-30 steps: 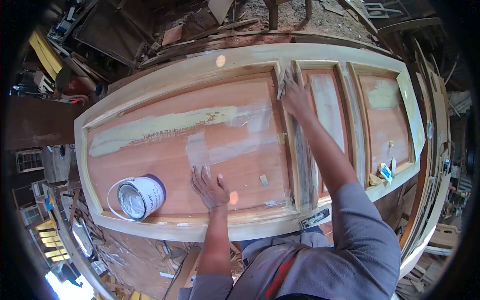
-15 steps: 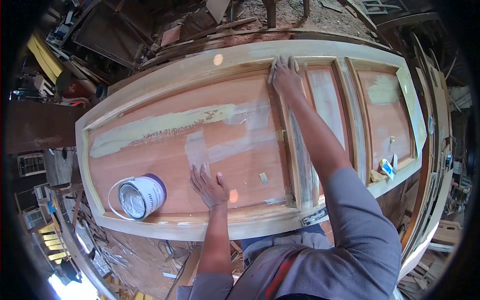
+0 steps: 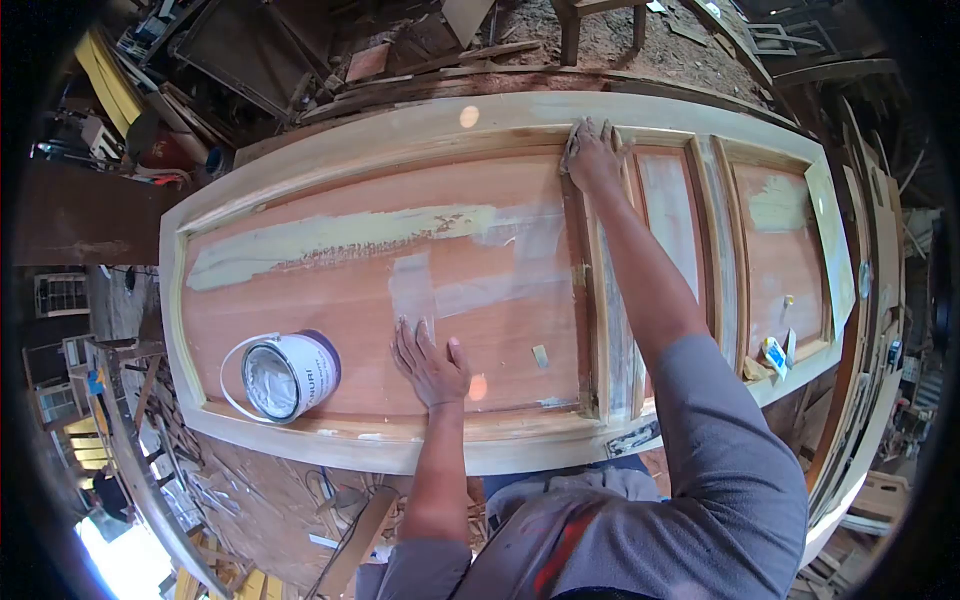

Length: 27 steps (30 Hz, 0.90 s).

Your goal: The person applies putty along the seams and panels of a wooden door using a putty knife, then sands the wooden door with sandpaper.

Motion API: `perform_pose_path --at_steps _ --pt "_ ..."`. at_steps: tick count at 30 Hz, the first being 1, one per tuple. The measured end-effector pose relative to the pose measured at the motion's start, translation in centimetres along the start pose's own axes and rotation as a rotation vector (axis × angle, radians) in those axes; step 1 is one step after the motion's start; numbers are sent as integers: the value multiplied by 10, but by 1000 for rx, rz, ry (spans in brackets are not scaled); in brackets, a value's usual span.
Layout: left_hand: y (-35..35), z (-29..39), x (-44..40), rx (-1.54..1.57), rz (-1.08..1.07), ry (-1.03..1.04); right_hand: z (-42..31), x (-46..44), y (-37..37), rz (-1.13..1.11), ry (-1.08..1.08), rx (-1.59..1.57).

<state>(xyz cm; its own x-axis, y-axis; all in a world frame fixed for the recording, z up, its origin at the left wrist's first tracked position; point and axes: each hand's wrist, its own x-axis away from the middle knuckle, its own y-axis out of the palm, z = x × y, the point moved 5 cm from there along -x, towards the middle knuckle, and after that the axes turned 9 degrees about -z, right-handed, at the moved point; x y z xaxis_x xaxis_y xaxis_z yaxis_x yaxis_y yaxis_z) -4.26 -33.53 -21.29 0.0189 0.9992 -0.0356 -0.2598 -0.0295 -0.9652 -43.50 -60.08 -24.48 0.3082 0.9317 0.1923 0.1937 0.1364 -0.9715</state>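
A panelled door (image 3: 520, 112) lies flat under both hands, filling much of the view. Its large panel (image 3: 300, 300), reddish, takes up the left part; to the right, past a grey-smeared divider (image 3: 618, 330), come the right panel (image 3: 778, 262) and the narrower middle panel (image 3: 665, 185), each with pale smears. The person's grey shirt (image 3: 640, 530) shows at the near edge. A long, ragged patch (image 3: 340, 240) of pale yellow filler runs along the large panel, with whitish smears near its right end.

The bucket (image 3: 318, 370), white with a purple band, sits on the large panel in its near left corner, white matter visible in its mouth and the handle out to the left.

The left hand (image 3: 433, 372) lies palm down on the large panel, right of the bucket; its fingers are slightly apart and grip nothing. The right hand (image 3: 593, 160) is stretched to the far end of the divider, resting on the moulding beside the large panel; whether its fingers hold something underneath, I cannot tell.

A dark, white-smeared strip (image 3: 633, 438) lies on the near edge. A white-and-blue tube (image 3: 774, 354) lies by the right panel's near edge. Smallest is a pale chip (image 3: 540, 356) on the large panel, right of the left hand.
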Motion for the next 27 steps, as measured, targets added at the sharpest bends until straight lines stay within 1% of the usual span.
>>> perform_pose_path --at_steps 3,5,6,7,9,10,13,14,16,18,21,24,26,27 --pt "3 -2 0 5 -4 -8 10 29 9 82 -58 -59" --pt "0 -2 -3 17 19 1 23 58 28 103 -96 -42" --pt "-1 -1 0 22 21 6 22 62 25 83 -97 -29" --pt "-1 -2 4 11 7 -2 21 59 24 56 -90 5" --pt "-1 0 1 -8 -3 -2 12 24 8 23 -67 67" --pt "-2 1 -1 1 10 2 8 3 0 -17 -45 67" --pt "-2 -1 1 15 31 2 3 -14 -8 -18 -56 -22" --pt "-1 -1 1 15 31 3 5 -4 -4 15 -69 12" --pt "-1 -1 0 19 34 9 11 47 12 84 -93 81" --pt "-2 -1 1 18 38 12 16 116 12 3 -85 26" --pt "-4 2 1 8 6 -1 25 156 25 32 -83 6" --pt "-3 2 3 -15 32 2 20 103 16 103 -126 -15" --pt "0 2 1 -19 45 -7 9 47 -1 49 -89 -1" --pt "-1 1 4 -23 39 -11 9 39 0 11 -65 5"
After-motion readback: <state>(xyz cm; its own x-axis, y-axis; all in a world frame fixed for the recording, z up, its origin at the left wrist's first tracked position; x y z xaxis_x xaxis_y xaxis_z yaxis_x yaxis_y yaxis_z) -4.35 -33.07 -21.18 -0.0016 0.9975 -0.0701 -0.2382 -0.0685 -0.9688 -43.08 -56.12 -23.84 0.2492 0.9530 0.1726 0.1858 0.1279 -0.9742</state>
